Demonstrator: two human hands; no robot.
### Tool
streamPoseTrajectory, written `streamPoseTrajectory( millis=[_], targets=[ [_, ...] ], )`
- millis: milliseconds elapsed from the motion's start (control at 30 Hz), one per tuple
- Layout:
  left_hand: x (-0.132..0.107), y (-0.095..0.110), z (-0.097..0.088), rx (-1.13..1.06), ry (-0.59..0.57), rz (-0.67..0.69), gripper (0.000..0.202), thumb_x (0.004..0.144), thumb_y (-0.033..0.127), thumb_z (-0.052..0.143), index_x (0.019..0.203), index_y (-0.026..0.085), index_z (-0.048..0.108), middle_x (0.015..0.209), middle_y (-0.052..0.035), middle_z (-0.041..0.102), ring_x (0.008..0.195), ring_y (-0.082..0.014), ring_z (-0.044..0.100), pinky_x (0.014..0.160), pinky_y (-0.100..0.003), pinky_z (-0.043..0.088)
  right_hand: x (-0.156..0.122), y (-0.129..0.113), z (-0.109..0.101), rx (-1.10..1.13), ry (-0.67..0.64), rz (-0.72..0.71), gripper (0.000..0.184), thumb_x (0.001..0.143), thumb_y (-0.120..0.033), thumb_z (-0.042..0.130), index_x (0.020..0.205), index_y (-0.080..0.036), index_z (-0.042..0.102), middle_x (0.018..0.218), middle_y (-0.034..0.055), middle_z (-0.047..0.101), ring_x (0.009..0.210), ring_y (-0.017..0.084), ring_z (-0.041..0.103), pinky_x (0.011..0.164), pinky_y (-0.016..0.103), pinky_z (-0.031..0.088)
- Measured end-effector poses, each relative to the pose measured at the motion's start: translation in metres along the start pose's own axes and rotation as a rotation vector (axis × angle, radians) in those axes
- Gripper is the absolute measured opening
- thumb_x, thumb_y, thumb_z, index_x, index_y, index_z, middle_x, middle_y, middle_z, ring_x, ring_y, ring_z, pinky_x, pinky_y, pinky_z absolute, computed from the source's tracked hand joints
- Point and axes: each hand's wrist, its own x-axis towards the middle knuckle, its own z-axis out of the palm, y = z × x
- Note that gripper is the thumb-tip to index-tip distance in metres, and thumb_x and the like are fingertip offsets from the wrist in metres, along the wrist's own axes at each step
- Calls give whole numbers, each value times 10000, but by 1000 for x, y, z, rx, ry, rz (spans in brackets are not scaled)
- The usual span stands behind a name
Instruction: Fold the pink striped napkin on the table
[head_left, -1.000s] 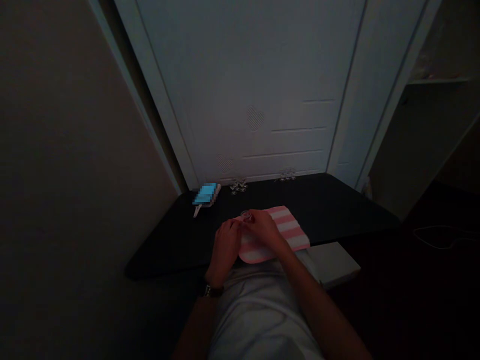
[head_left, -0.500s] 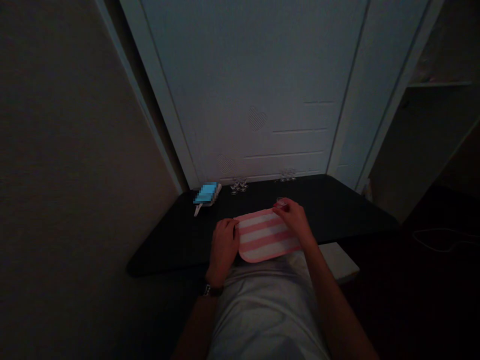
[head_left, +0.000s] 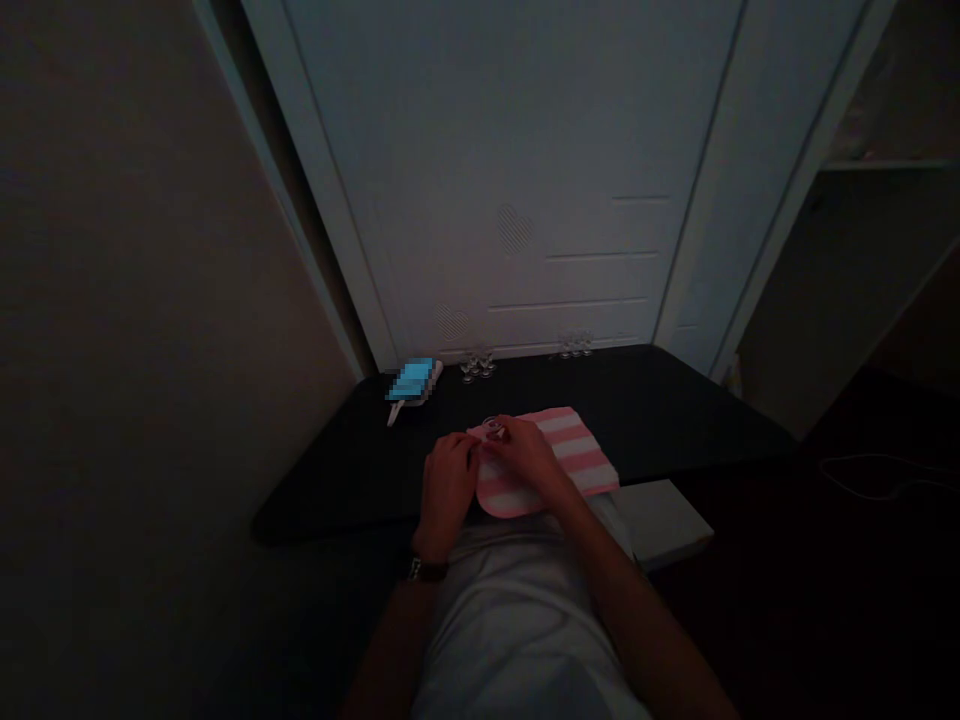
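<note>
A pink-and-white striped cloth [head_left: 581, 445] with rounded corners lies over the near edge of the table, partly across my lap. At its upper left corner, my left hand [head_left: 450, 482] grips the edge with curled fingers. My right hand [head_left: 527, 452] reaches across the cloth to that same corner, close to the left fingertips. Pinched in its fingers is a small clear round piece [head_left: 491, 424], like a suction cup, though the dim light blurs its detail. The right fingers and wrist cover part of the stripes.
Toward the back of the dark table [head_left: 360, 470] lie a cluster of small clear round pieces [head_left: 478, 366] and a second cluster [head_left: 576, 344]. A phone with a blurred blue screen [head_left: 411, 379] rests at the back left. A white box [head_left: 664, 520] sits below the right edge.
My right hand has moved left with the clear round piece, from the cloth's right upper corner to its left one. The cloth's right side now lies uncovered. My left hand has hardly moved.
</note>
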Motion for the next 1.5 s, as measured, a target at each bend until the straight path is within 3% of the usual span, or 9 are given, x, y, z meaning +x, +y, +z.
streamPoseTrajectory(
  millis=[167,267,367,500,667,1067,1200,1333,1500],
  targets=[
    [-1,1,0,-7,-7,-10,217,829,175,431,968,191,596,1048,-65,593,990,-208,513,846,-336,410,-15,47,-59,-10,164,136,205,746,-264,567,931,-190,614,823,67,640,724,187,569,630,277,381],
    [0,-2,3,0,20,-19,246,837,196,423,1023,169,581,1053,-85,590,1000,-217,508,861,-350,409,-14,50,-79,-57,215,168,138,742,-243,558,848,-178,619,799,84,630,716,199,558,619,293,357],
    [1,-5,7,24,50,-1,274,835,201,425,1062,146,568,1072,-105,578,1038,-230,488,893,-364,397,5,23,-62,-58,175,108,150,733,-255,573,862,-195,622,809,52,640,729,179,568,635,272,361],
    [2,-8,9,44,41,7,268,825,184,438,1045,140,587,1081,-101,573,1040,-232,483,894,-369,404,29,-16,-12,-71,28,45,192,725,-249,589,907,-212,635,871,30,659,821,166,587,693,234,391],
    [3,-7,10,46,43,4,263,825,178,444,1037,150,598,1072,-83,579,1024,-224,486,884,-366,414,29,-14,15,-65,-65,64,228,778,-285,548,982,-219,625,943,31,665,884,153,596,727,214,412],
    [0,-1,4,122,14,-44,258,839,203,429,1021,163,607,1081,-79,582,1035,-220,484,872,-346,413,35,1,24,96,-66,-66,195,764,-267,585,945,-209,626,906,7,672,814,131,602,707,206,423],
    [-1,3,-1,147,-3,-61,254,837,217,431,1007,179,616,1085,-70,587,1041,-220,483,865,-337,413,34,1,21,75,-76,-38,194,761,-285,591,937,-215,629,894,12,669,808,134,596,702,212,415],
    [0,3,-1,158,-17,-74,264,829,220,441,1024,182,614,1099,-67,587,1042,-211,487,867,-325,414,29,14,1,70,-60,1,200,725,-233,624,923,-207,634,863,6,667,768,125,589,677,204,405],
    [1,3,0,159,-20,-73,279,831,226,434,1042,189,612,1111,-64,587,1043,-209,491,866,-327,415,16,54,-45,46,109,136,223,750,-216,589,967,-177,623,863,40,659,730,124,576,622,208,384]
  ],
)
